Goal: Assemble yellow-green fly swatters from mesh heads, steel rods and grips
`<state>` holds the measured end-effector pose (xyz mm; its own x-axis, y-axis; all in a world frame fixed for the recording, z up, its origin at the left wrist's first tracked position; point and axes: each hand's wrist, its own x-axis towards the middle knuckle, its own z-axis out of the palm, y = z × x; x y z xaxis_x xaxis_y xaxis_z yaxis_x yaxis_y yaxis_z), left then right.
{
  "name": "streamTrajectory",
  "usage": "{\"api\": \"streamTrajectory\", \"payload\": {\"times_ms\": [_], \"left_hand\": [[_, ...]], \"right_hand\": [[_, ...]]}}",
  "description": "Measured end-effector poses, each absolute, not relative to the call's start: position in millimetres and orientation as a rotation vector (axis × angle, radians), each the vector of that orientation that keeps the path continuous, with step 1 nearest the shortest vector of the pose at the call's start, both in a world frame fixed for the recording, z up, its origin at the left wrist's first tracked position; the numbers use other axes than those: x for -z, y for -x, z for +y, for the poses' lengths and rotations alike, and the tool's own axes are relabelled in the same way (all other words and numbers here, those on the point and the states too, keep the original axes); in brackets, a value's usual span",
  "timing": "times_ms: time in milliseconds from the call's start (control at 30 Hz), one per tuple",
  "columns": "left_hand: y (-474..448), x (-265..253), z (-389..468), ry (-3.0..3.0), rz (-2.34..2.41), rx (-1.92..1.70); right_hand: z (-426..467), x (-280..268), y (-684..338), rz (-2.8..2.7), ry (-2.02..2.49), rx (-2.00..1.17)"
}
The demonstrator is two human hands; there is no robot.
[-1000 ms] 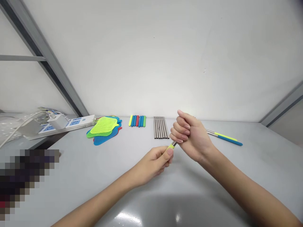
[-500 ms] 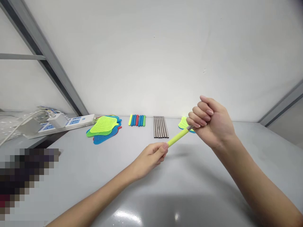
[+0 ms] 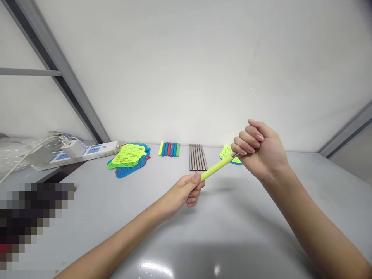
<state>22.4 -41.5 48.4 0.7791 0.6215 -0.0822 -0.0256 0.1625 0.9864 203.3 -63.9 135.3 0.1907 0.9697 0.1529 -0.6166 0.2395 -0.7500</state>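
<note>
"One second on, what's different?"

"My left grip [image 3: 188, 190], clamped on the yellow-green sleeve [image 3: 216, 168], sits farther from my right grip [image 3: 261, 151], closed round the metal tube [image 3: 235, 154] over the bench [image 3: 174, 240]. Reckon they're joined."

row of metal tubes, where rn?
Head view, near centre: the metal tubes lie on the table by the wall, just beyond the left hand and right of the coloured grips.

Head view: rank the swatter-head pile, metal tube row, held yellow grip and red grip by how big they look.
1. Swatter-head pile
2. Metal tube row and held yellow grip: unsure, the grip is nearer the camera
3. Red grip
</note>
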Motion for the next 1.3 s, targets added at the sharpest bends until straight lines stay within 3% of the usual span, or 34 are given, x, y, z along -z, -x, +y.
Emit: {"api": "streamTrajectory", "payload": {"times_ms": [533,867,1300], "left_hand": [[-27.1,-48.1,-63.7,-1.677,0.616,-0.474],[-39.7,-21.8,-73.5,-1.055,0.504,-0.389],[-40.5,-3.7,-69.2,-0.885,0.643,-0.381]], "right_hand": [[-62.4,-132.4,-200.5,-0.789,0.696,-1.405],[-48.1,-90.1,-169.3,-0.749,0.787,-1.725],[-27.6,-49.4,-163.6,-0.454,0.935,-1.740]]}}
